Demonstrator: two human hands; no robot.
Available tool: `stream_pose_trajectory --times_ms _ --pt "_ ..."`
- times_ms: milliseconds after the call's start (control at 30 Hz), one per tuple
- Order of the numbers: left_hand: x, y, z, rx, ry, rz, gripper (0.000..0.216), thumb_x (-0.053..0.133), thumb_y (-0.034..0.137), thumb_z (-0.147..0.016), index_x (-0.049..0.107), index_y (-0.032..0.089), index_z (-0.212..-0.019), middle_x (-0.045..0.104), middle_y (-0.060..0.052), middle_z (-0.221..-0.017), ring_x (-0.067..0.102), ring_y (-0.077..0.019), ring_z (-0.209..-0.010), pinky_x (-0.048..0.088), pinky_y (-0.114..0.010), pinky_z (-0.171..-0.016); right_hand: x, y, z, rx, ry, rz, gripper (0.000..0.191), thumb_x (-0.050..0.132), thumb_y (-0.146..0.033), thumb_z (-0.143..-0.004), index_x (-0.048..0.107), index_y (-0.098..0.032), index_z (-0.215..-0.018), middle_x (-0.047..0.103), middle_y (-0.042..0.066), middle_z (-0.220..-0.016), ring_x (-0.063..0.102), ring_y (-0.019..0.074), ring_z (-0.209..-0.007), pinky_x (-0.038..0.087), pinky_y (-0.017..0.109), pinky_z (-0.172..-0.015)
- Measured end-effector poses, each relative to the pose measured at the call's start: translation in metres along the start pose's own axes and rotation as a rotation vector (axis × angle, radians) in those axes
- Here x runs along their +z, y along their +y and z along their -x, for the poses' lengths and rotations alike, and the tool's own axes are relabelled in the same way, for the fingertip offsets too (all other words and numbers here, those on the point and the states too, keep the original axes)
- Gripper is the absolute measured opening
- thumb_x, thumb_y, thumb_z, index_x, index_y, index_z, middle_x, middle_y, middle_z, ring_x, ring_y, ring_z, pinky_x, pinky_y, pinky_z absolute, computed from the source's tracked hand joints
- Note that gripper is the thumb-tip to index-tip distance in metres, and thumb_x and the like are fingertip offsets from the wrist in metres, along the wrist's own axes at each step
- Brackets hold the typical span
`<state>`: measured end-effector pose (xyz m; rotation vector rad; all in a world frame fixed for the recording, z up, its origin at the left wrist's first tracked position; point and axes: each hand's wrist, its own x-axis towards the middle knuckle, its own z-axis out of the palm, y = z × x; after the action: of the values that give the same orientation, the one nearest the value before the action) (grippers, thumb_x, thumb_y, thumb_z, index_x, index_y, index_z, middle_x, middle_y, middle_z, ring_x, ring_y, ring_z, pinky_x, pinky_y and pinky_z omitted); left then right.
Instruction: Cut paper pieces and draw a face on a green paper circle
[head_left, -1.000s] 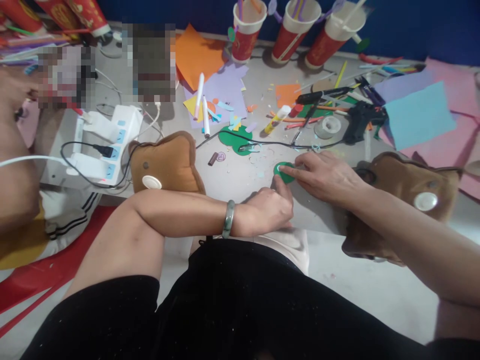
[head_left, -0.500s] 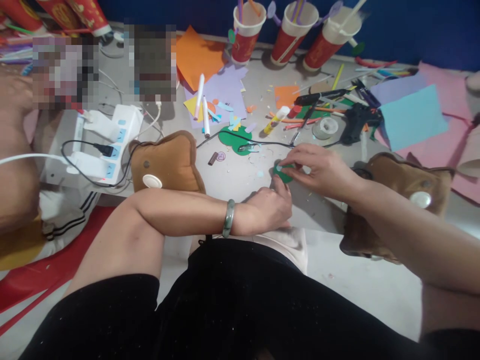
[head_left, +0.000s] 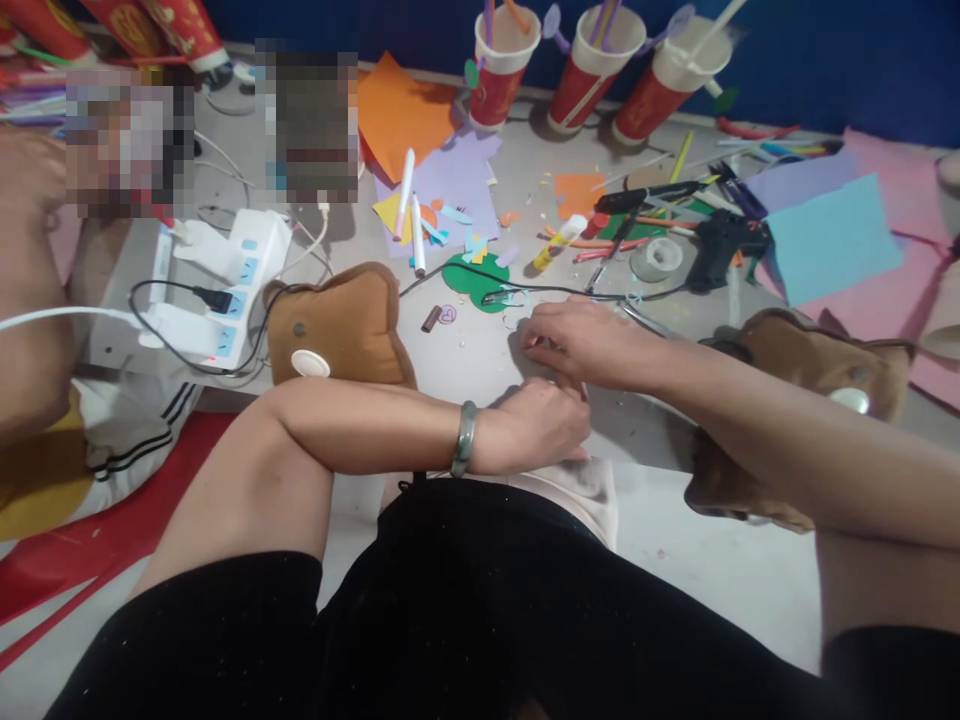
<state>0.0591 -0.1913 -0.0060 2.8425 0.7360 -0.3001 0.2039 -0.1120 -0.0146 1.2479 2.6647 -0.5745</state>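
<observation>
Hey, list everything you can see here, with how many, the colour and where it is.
Red cups: three at back centre, at least three more back left
Orange sheet: one, large, orange, back centre-left
Lilac sheets: two, lilac, centre-left and right
Light blue sheet: one, light blue, right
Pink paper: count unclear, pink, far right
White markers: two, white, centre-left
Glue stick: one, yellow and white, centre
Tape roll: one, pale, right of centre
Green paper shape: one, green, centre
Power strip: one, white, left
Cushions: two, brown, beside each forearm
Small scraps: many, mixed, scattered
Blurred patches: two, upper left, contents unclear
Co-worker's arm: one, bare, far left
Bracelet: one, green, left wrist
Left hand: one, bare, table's near edge
Right hand: one, bare, just beyond left
</observation>
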Motion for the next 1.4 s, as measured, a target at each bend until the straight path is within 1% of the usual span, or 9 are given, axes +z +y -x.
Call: stream_pose_trajectory --times_ms 167,367,500,633,767,867,1033,1200,1400 --pt "-0.001 0.000 -0.001 -0.003 -0.022 0.019 0.085 0.062 0.060 -0.106 0.057 -0.009 -0.155 0.074 -0.038 -0.129 0.077 -0.0309 -0.094 0.047 -0.031 -0.064 -0.005 -0.001 0.010 0.048 0.101 -0.143 0.016 0.056 -0.032 -0.095 0.068 -0.024 -0.088 0.074 0.006 -0.087 0.068 0.0235 -0.084 0.046 0.038 -0.084" --pt "-0.003 0.002 -0.002 -0.038 -0.029 -0.010 0.095 0.058 0.061 -0.107 0.041 -0.013 -0.164 0.048 -0.051 -0.156 0.078 -0.0402 -0.111 0.057 -0.036 -0.069 -0.023 0.019 0.048 0.302 0.313 -0.440 0.017 0.069 -0.040 -0.087 0.069 -0.024 -0.081 0.071 0.004 -0.076 0.060 0.0190 -0.070 0.045 0.035 -0.071" --pt "-0.005 0.000 -0.002 -0.042 -0.105 0.019 0.096 0.059 0.061 -0.107 0.037 -0.012 -0.166 0.048 -0.052 -0.156 0.080 -0.0401 -0.109 0.060 -0.038 -0.074 -0.012 0.035 0.064 0.493 0.340 -0.632 0.026 0.083 -0.043 -0.077 0.068 -0.023 -0.082 0.066 0.003 -0.069 0.054 0.0164 -0.064 0.044 0.035 -0.064" --pt "-0.002 0.000 -0.003 -0.049 -0.078 0.052 0.095 0.060 0.058 -0.107 0.037 -0.013 -0.166 0.047 -0.053 -0.155 0.080 -0.0395 -0.104 0.060 -0.040 -0.074 0.002 0.040 0.069 0.587 0.353 -0.858 0.041 0.097 -0.044 -0.067 0.066 -0.022 -0.084 0.070 0.003 -0.073 0.061 0.0166 -0.069 0.052 0.033 -0.066" --pt "-0.002 0.001 -0.002 -0.041 -0.088 0.036 0.094 0.058 0.058 -0.108 0.037 -0.015 -0.165 0.042 -0.055 -0.158 0.081 -0.0376 -0.100 0.059 -0.039 -0.072 0.002 0.037 0.068 0.601 0.330 -0.958 0.039 0.097 -0.044 -0.071 0.069 -0.022 -0.084 0.074 0.004 -0.076 0.068 0.0180 -0.070 0.059 0.035 -0.070" --pt "-0.004 0.002 -0.001 -0.044 -0.092 0.009 0.097 0.056 0.060 -0.109 0.036 -0.017 -0.164 0.041 -0.055 -0.158 0.082 -0.0357 -0.099 0.060 -0.037 -0.073 -0.001 0.033 0.066 0.587 0.321 -1.005 0.039 0.097 -0.045 -0.073 0.070 -0.020 -0.085 0.076 0.006 -0.076 0.073 0.0186 -0.073 0.063 0.035 -0.075" --pt "-0.005 0.001 -0.001 -0.054 -0.103 0.024 0.097 0.057 0.060 -0.108 0.036 -0.017 -0.164 0.043 -0.054 -0.158 0.082 -0.0349 -0.098 0.061 -0.037 -0.073 -0.001 0.030 0.064 0.639 0.333 -0.995 0.046 0.101 -0.046 -0.064 0.077 -0.019 -0.091 0.078 0.006 -0.078 0.072 0.0185 -0.071 0.062 0.034 -0.072" --pt "-0.003 0.002 -0.001 -0.062 -0.085 0.047 0.097 0.057 0.060 -0.108 0.036 -0.016 -0.164 0.041 -0.053 -0.161 0.080 -0.0350 -0.099 0.058 -0.038 -0.072 -0.003 0.029 0.062 0.593 0.300 -0.860 0.052 0.098 -0.064 -0.064 0.076 -0.019 -0.077 0.075 0.006 -0.074 0.061 0.0156 -0.068 0.051 0.031 -0.064" --pt "-0.001 0.001 -0.001 -0.054 -0.083 0.038 0.097 0.057 0.060 -0.108 0.036 -0.017 -0.164 0.040 -0.053 -0.161 0.078 -0.0335 -0.095 0.054 -0.037 -0.071 0.004 0.039 0.062 0.575 0.212 -0.816 0.053 0.091 -0.072 -0.066 0.077 -0.022 -0.075 0.068 0.001 -0.064 0.054 0.0136 -0.059 0.040 0.029 -0.053"
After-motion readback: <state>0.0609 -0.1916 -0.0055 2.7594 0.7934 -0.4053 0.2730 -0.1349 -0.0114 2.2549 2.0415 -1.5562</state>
